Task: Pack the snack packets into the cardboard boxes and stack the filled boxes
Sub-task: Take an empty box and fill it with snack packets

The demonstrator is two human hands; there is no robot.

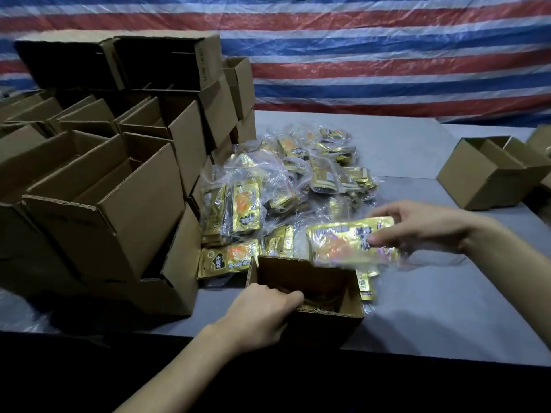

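A small open cardboard box stands at the table's front edge, with something gold lying low inside it. My left hand grips its near-left rim, fingers curled over the edge. My right hand pinches a clear bag of gold snack packets and holds it just above and to the right of the box's far rim. Behind the box lies a heap of more bagged gold packets.
Stacks of open cardboard boxes crowd the left side of the grey table. Further boxes stand at the right edge. A striped red, white and blue tarpaulin hangs behind.
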